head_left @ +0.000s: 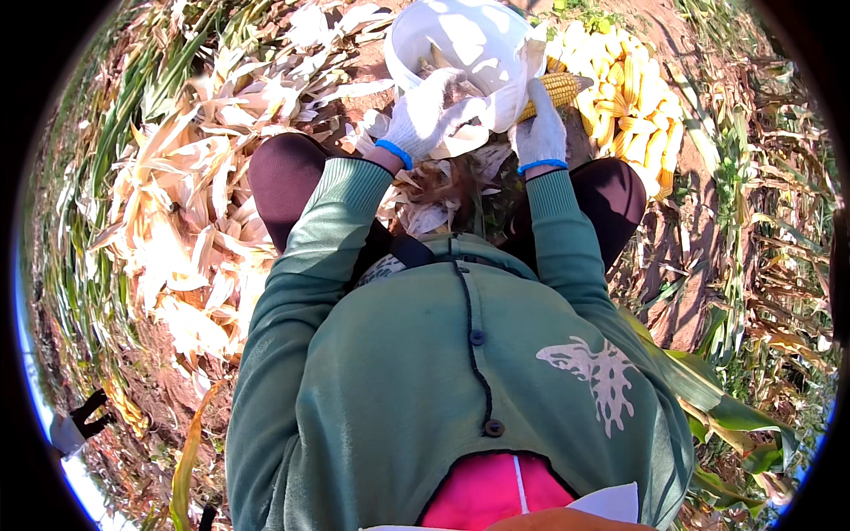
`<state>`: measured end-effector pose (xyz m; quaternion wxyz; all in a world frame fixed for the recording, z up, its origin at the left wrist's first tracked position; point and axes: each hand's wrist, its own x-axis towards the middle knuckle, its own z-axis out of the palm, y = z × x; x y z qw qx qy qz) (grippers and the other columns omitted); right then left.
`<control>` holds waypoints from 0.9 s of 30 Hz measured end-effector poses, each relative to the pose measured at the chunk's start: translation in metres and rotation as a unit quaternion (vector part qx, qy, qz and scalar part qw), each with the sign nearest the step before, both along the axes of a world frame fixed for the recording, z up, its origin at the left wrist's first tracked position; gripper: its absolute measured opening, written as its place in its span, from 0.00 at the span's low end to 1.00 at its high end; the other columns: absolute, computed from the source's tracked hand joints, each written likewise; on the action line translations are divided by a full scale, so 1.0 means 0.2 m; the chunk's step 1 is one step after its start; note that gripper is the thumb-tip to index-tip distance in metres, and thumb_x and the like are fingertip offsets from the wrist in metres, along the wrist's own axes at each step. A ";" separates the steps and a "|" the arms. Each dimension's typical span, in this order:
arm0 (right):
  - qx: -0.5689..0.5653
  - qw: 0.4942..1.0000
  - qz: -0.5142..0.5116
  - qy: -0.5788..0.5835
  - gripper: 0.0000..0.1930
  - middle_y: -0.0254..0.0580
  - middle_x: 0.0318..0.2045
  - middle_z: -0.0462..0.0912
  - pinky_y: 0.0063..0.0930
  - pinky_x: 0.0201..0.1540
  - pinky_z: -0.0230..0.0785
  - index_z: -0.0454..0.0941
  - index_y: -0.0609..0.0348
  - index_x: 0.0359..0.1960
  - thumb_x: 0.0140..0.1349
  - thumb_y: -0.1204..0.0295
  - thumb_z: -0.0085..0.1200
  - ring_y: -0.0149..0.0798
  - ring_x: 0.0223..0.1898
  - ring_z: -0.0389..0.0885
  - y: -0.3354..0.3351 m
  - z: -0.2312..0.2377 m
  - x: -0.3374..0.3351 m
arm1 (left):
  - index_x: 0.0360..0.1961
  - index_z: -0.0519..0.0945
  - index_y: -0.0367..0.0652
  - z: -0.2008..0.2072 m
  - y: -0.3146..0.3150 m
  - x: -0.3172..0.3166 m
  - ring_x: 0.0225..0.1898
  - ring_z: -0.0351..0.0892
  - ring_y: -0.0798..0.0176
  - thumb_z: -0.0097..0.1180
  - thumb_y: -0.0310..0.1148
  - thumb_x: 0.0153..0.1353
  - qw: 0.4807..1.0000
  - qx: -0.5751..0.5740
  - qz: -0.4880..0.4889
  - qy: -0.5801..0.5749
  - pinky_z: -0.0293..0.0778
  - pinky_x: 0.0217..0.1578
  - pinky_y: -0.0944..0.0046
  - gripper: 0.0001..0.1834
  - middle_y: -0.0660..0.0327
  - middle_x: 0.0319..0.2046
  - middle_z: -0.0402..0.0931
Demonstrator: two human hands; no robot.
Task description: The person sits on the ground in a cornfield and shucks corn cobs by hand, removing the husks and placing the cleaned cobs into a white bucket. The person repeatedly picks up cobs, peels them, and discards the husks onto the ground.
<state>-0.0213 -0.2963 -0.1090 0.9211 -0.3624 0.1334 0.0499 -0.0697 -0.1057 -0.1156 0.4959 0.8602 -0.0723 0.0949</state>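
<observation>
My right hand [542,134], in a white knit glove with a blue cuff, is closed around a yellow corn cob [560,89] whose tip points right. Pale husk [513,99] hangs at the left side of the cob. My left hand [423,117], gloved the same way, is closed with its fingers on the dry husk [464,140] beside the cob. Part of its grip is hidden. Both hands are in front of a white bucket [403,44] that stands between my knees and holds some husk.
To the right of the bucket lies a heap of husked yellow corn cobs [633,106]. A large pile of dry husks [199,195] spreads over the ground on my left. Green and dry corn stalks [730,416] lie behind on the right. Bare soil [691,265] shows near my right knee.
</observation>
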 end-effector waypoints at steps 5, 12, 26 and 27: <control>-0.001 0.999 -0.018 0.042 0.17 0.42 0.41 0.78 0.37 0.44 0.77 0.72 0.64 0.49 0.60 0.72 0.59 0.40 0.43 0.80 0.05 0.01 -0.03 | 0.55 0.69 0.40 -0.13 -0.11 -0.03 0.44 0.78 0.47 0.57 0.46 0.58 0.994 0.017 -0.109 0.021 0.73 0.45 0.54 0.29 0.47 0.43 0.78; -0.076 0.997 -0.015 0.031 0.16 0.42 0.36 0.79 0.32 0.40 0.75 0.74 0.64 0.45 0.62 0.66 0.56 0.38 0.39 0.80 0.02 -0.01 -0.01 | 0.46 0.79 0.44 -0.11 -0.12 -0.06 0.41 0.79 0.49 0.53 0.34 0.57 0.967 0.169 -0.192 0.009 0.75 0.43 0.58 0.15 0.52 0.41 0.80; -0.303 0.947 0.095 -0.055 0.17 0.39 0.39 0.80 0.23 0.40 0.72 0.72 0.67 0.47 0.58 0.74 0.58 0.32 0.39 0.80 0.06 -0.02 -0.03 | 0.39 0.79 0.38 -0.05 0.01 0.04 0.33 0.79 0.62 0.55 0.39 0.61 0.966 -0.255 -0.012 0.043 0.75 0.35 0.63 0.14 0.59 0.31 0.79; -0.355 0.927 0.111 -0.051 0.17 0.38 0.40 0.80 0.22 0.41 0.72 0.71 0.66 0.48 0.57 0.74 0.57 0.32 0.40 0.79 0.10 0.02 -0.06 | 0.42 0.78 0.38 -0.09 0.03 0.06 0.35 0.78 0.64 0.55 0.38 0.62 0.970 -0.241 -0.020 0.029 0.75 0.37 0.65 0.15 0.59 0.33 0.79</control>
